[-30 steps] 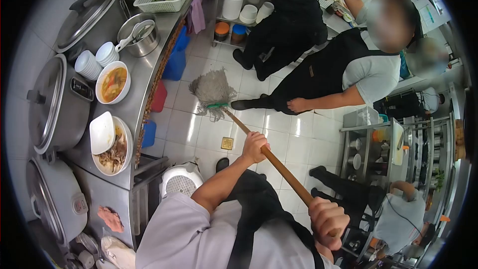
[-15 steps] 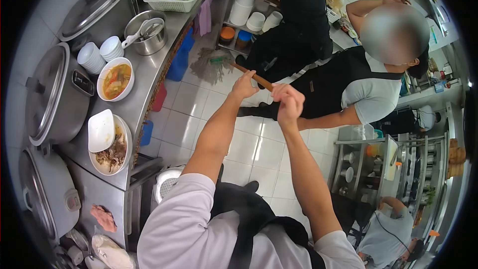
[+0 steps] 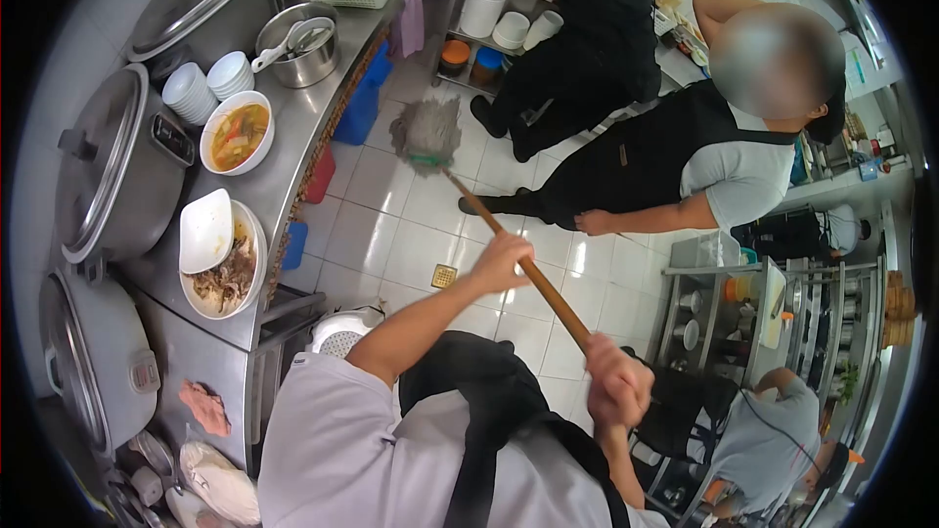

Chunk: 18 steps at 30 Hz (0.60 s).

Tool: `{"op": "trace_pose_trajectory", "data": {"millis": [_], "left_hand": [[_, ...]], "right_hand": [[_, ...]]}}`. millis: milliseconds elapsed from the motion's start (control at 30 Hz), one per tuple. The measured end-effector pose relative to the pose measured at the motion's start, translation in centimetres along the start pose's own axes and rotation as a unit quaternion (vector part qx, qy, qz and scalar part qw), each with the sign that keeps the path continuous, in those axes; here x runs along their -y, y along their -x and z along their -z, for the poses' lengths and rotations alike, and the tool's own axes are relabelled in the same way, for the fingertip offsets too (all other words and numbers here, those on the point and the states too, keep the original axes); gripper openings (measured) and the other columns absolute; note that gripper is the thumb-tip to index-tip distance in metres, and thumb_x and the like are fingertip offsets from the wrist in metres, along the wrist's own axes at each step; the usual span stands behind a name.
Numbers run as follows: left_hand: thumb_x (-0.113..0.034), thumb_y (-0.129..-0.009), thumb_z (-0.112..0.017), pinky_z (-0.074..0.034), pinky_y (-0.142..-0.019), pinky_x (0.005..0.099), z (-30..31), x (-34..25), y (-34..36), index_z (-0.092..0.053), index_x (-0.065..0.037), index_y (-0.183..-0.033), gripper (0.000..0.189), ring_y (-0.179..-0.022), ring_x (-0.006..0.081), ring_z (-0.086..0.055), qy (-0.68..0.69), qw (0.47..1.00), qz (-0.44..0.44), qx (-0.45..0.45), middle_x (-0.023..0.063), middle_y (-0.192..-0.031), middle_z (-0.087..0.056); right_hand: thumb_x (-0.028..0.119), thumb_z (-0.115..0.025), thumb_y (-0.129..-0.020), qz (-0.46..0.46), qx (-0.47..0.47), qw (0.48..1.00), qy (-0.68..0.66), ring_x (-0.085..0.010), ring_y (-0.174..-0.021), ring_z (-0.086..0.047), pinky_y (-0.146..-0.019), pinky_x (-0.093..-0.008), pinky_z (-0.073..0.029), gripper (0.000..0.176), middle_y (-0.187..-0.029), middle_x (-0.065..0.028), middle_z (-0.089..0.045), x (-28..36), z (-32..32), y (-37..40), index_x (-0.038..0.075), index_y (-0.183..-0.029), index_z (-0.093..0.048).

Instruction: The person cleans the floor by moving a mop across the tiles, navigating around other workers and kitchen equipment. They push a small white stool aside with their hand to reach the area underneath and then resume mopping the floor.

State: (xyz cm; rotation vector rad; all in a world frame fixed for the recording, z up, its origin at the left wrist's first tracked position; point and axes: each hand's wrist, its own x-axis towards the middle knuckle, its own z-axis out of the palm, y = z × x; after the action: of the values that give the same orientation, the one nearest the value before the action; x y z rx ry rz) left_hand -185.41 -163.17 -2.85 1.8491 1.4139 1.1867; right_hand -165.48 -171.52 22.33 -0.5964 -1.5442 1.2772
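Observation:
My left hand [image 3: 503,262] is closed round the middle of a wooden mop handle [image 3: 558,307]. Higher up, near the handle's top end, my right hand [image 3: 618,381] is wrapped round it, slightly blurred. The handle slants down to the upper left, where the grey mop head [image 3: 428,129] with its green clamp lies on the white tiled floor [image 3: 380,244]. A small yellowish floor drain [image 3: 444,277] shows below the mop head.
On the left, a steel counter [image 3: 293,137] holds bowls of food, a pot and large lidded cookers. A person in a black apron [image 3: 646,161] stands at the right, another in black [image 3: 597,29] behind. Blue containers [image 3: 362,103] sit under the counter. Shelves line the right side.
Both hands have drawn back towards my body, the right one further down and right. More of the handle shows. The nearby person's raised arm and the lower one have shifted slightly.

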Motion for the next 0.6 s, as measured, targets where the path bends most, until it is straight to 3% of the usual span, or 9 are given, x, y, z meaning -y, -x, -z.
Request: {"op": "trace_pose_trajectory", "data": {"millis": [33, 100, 200, 300, 433, 533, 567, 600], "left_hand": [[-0.020, -0.072, -0.084, -0.044, -0.087, 0.0480, -1.0, -1.6, 0.7, -0.057, -0.012, -0.081, 0.030, -0.095, 0.0314, -0.057, 0.018, 0.999, -0.025, -0.014, 0.0062, -0.086, -0.058], [-0.023, -0.077, -0.082, -0.042, -0.076, 0.0434, -2.2, -5.3, 2.0, -0.053, -0.010, -0.070, 0.033, -0.079, 0.0324, -0.056, 0.073, 0.995, -0.018, -0.058, 0.0067, -0.069, -0.054], [-0.021, -0.080, -0.081, -0.041, -0.071, 0.0416, -3.1, -8.8, 3.1, -0.050, -0.009, -0.062, 0.037, -0.064, 0.0310, -0.053, 0.109, 0.988, -0.016, -0.105, 0.0071, -0.062, -0.052], [-0.018, -0.079, -0.080, -0.041, -0.070, 0.0408, -3.0, -8.5, 3.7, -0.050, -0.009, -0.062, 0.036, -0.064, 0.0300, -0.053, 0.119, 0.984, -0.026, -0.128, 0.0071, -0.061, -0.052], [-0.014, -0.079, -0.078, -0.040, -0.071, 0.0413, -2.5, -3.7, 1.4, -0.047, -0.009, -0.063, 0.035, -0.064, 0.0306, -0.053, 0.077, 0.980, -0.055, -0.174, 0.0069, -0.061, -0.049], [-0.011, -0.080, -0.075, -0.039, -0.077, 0.0446, -1.4, 3.3, -2.2, -0.053, -0.012, -0.066, 0.026, -0.076, 0.0316, -0.056, 0.071, 0.978, -0.047, -0.191, 0.0070, -0.069, -0.054], [-0.007, -0.075, -0.076, -0.041, -0.080, 0.0444, -0.8, 6.0, -3.9, -0.057, -0.013, -0.068, 0.021, -0.078, 0.0327, -0.058, 0.077, 0.970, -0.061, -0.222, 0.0074, -0.071, -0.057], [-0.006, -0.068, -0.076, -0.042, -0.083, 0.0445, 0.0, 9.6, -5.6, -0.060, -0.014, -0.070, 0.018, -0.083, 0.0341, -0.059, 0.071, 0.981, -0.035, -0.179, 0.0086, -0.075, -0.059]], "right_hand": [[0.015, -0.057, -0.070, -0.014, -0.021, 1.000, -0.005, -0.0275, -0.055, -0.046, -0.076, -0.0478, -0.042, 0.025, -0.056, -0.0128, -0.048, 2.9, -0.5, 0.0, 0.000, -0.055, -0.044], [0.023, -0.061, -0.075, -0.034, -0.031, 0.999, 0.006, -0.0262, -0.052, -0.046, -0.071, -0.0475, -0.041, 0.035, -0.051, -0.0099, -0.046, 6.9, -0.7, 0.2, 0.002, -0.052, -0.044], [0.027, -0.064, -0.083, 0.005, -0.061, 0.998, -0.003, -0.0223, -0.044, -0.042, -0.061, -0.0441, -0.041, 0.043, -0.047, -0.0058, -0.043, 8.7, -0.7, 1.2, 0.006, -0.051, -0.042], [0.024, -0.065, -0.088, 0.085, -0.063, 0.994, -0.022, -0.0183, -0.038, -0.038, -0.048, -0.0381, -0.040, 0.047, -0.045, -0.0032, -0.040, 6.9, -1.1, 1.8, 0.009, -0.051, -0.041], [0.022, -0.064, -0.089, 0.100, -0.065, 0.993, -0.014, -0.0180, -0.040, -0.039, -0.046, -0.0365, -0.040, 0.045, -0.046, -0.0025, -0.040, 3.0, -2.5, -0.3, 0.008, -0.053, -0.040], [0.021, -0.062, -0.090, 0.153, -0.037, 0.987, -0.028, -0.0180, -0.044, -0.042, -0.047, -0.0356, -0.039, 0.040, -0.052, -0.0043, -0.045, -3.3, -3.6, -3.8, 0.007, -0.059, -0.041], [0.017, -0.063, -0.089, 0.137, -0.040, 0.990, -0.011, -0.0198, -0.046, -0.045, -0.047, -0.0377, -0.039, 0.033, -0.053, -0.0056, -0.046, -5.3, -4.1, -5.2, 0.004, -0.064, -0.045], [0.015, -0.060, -0.087, 0.130, -0.045, 0.990, 0.024, -0.0210, -0.053, -0.049, -0.054, -0.0368, -0.042, 0.026, -0.059, -0.0072, -0.051, -7.7, -4.2, -6.8, 0.002, -0.068, -0.050]]}}
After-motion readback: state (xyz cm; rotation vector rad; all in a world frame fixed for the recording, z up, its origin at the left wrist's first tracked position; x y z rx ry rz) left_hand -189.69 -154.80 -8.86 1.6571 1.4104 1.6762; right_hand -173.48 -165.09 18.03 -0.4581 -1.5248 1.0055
